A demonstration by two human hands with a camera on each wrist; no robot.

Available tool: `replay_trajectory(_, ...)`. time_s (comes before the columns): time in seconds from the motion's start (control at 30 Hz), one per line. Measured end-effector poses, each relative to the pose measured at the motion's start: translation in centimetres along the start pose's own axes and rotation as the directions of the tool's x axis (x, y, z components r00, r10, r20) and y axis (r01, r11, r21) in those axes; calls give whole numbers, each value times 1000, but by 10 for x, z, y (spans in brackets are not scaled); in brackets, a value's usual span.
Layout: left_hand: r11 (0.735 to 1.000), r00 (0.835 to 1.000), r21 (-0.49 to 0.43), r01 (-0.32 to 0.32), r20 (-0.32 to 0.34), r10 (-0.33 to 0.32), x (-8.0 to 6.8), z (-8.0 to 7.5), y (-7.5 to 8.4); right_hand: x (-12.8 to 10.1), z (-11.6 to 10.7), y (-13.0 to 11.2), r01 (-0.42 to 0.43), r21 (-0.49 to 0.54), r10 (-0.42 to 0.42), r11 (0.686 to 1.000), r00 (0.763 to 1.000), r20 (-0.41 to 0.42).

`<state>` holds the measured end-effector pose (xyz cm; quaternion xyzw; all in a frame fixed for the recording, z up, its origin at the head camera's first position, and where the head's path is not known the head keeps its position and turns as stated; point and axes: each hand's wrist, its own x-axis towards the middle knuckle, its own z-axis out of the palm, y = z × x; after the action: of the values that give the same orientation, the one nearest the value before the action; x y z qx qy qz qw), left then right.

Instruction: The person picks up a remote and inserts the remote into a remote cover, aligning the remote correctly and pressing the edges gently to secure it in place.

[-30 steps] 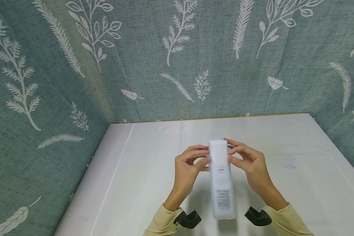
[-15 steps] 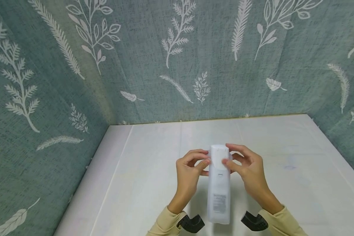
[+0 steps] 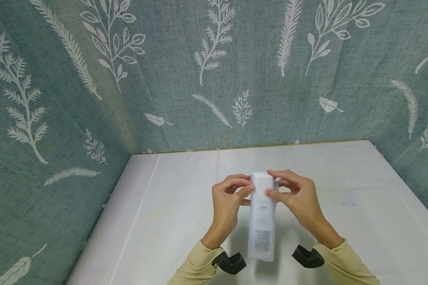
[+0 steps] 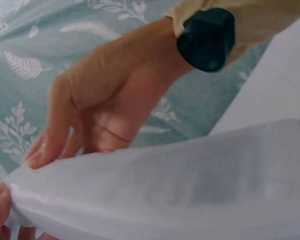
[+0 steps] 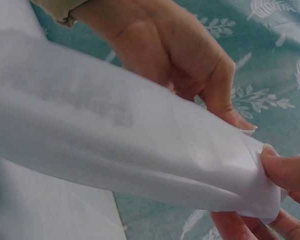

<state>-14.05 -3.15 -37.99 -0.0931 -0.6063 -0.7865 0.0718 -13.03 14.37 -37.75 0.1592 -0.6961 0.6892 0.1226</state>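
Observation:
A long white package point(image 3: 262, 219) in thin, translucent white wrapping hangs upright between my hands, above the table. Blurred grey print shows through near its lower end. On its left side my left hand point(image 3: 225, 204) pinches the upper edge, thumb in front and fingers behind. My right hand point(image 3: 303, 200) holds the top right, with the thumb on the front face and the index finger at the top corner. In the left wrist view the right hand point(image 4: 107, 95) grips the wrapping's end. The right wrist view shows the left hand point(image 5: 175, 55) across the creased wrapping point(image 5: 200, 150).
A white-covered table point(image 3: 178, 206) spreads beneath the hands. Green fabric walls point(image 3: 171, 79) with white leaf patterns enclose it at the back and both sides. Black wrist cameras point(image 3: 230, 263) sit on both sleeves.
My right thumb has moved from the package's side edge onto its front face. The package's lower end has swung slightly left. Both hands keep their hold near the top.

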Motion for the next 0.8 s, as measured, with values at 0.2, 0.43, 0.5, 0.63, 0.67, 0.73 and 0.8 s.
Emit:
replay_trajectory(0.2, 998, 999, 43, 42, 30, -44, 4, 2, 5, 5, 1, 4, -24, 18, 24, 1000, 999, -28)
replay_trajectory(0.43, 999, 999, 16, 48, 2, -48, 7, 3, 7, 5, -2, 12, 49, 89, -44, 995, 998, -49)
replay_trajectory(0.5, 999, 999, 0, 42, -2, -42, 8, 2, 8, 6, -4, 15, 86, 144, -83, 986, 996, -21)
replay_trajectory(0.63, 999, 999, -18, 44, 20, -44, 8, 3, 10, 11, -8, 19, 130, 214, -135, 968, 991, 9)
replay_trajectory(0.67, 999, 999, -18, 42, 27, -41, 8, 3, 10, 12, -8, 19, 133, 223, -139, 966, 990, 10)
replay_trajectory(0.73, 999, 999, -24, 33, 42, -32, 7, 3, 11, 13, -7, 19, 139, 239, -145, 961, 989, 8)
replay_trajectory(0.8, 999, 998, -30, 18, 56, -17, 6, 4, 11, 13, -7, 18, 149, 243, -154, 959, 988, 3)
